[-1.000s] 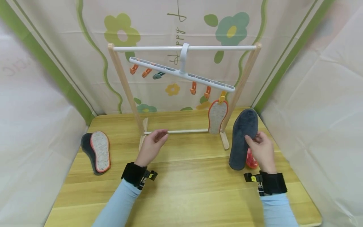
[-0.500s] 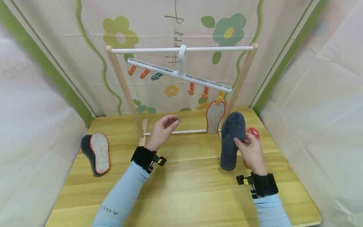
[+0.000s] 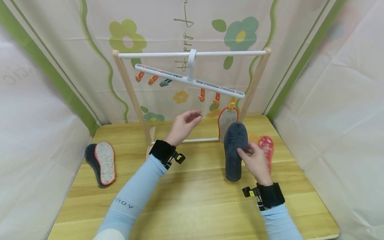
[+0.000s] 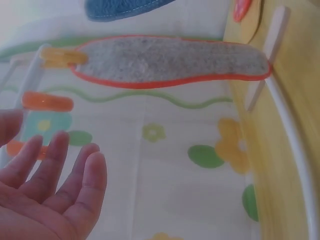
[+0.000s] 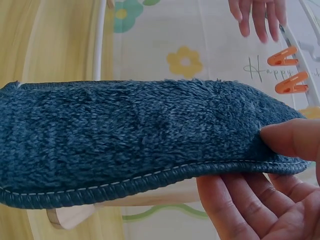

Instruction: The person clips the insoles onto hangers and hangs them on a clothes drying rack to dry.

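Observation:
My right hand pinches a dark fuzzy insole by its edge, thumb on the pile side and fingers behind, as the right wrist view also shows. The insole is upright, in front of a grey, red-edged insole that hangs from a yellow clip. My left hand is raised below the hanger, fingers relaxed and holding nothing. Nearest to it are two orange clips on the hanger's right half. In the left wrist view the grey insole hangs apart from that hand.
The tilted hanger hooks over the white bar of a wooden stand. Two orange clips and a teal clip hang on its left half. A grey and dark insole pair lies left; a red insole lies right.
My right hand has carried the dark insole leftward, in front of the hanging grey one, uncovering the red insole. My left hand has moved right and up toward the clips.

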Available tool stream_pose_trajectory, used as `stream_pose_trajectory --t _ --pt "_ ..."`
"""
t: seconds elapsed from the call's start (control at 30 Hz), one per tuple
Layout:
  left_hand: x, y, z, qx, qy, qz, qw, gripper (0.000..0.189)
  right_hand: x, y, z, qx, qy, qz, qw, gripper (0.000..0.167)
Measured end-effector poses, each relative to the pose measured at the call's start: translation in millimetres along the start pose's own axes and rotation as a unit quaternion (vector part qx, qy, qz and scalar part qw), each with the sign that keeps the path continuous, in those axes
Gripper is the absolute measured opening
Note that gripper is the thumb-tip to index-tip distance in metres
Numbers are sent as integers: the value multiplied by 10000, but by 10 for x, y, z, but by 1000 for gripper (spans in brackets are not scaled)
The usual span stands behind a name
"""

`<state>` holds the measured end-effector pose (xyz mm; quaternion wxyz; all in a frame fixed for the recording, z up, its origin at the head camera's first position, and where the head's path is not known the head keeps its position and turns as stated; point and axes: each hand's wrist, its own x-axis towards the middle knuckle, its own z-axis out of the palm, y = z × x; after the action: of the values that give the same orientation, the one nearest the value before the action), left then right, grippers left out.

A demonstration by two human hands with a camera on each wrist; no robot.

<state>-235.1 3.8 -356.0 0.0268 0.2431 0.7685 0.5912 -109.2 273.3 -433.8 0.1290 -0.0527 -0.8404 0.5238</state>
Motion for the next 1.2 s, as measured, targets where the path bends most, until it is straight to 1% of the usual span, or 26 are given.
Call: stream_pose_trajectory --t 0.1,0.27,0.47,0.57,0.7,0.93,1.1,1.2 --pt "69 25 46 -10 -105 3 9999 40 6 -19 21 -143 -12 83 9999 34" --pt "166 94 127 -132 -291 -28 9995 46 13 -41 65 -181 -45 117 9998 37" --pt "262 174 204 -175 -491 -186 9985 54 14 -59 116 -247 -92 -35 9996 28" --pt "323 212 234 -175 -501 -215 9984 54 18 -66 142 -258 -124 -120 9995 26" --pt "397 265 264 -190 -480 -252 9983 52 34 -73 178 -256 -178 -189 9993 29" --pt "487 327 283 -165 -479 -310 9982 54 80 -127 232 -168 -303 -209 9992 32" --pt "532 383 289 -139 -480 -235 9985 53 128 -176 263 -191 -368 -166 9990 29" --pt "553 413 296 -173 -495 -189 9984 52 157 -194 273 -199 -400 -215 9988 29"
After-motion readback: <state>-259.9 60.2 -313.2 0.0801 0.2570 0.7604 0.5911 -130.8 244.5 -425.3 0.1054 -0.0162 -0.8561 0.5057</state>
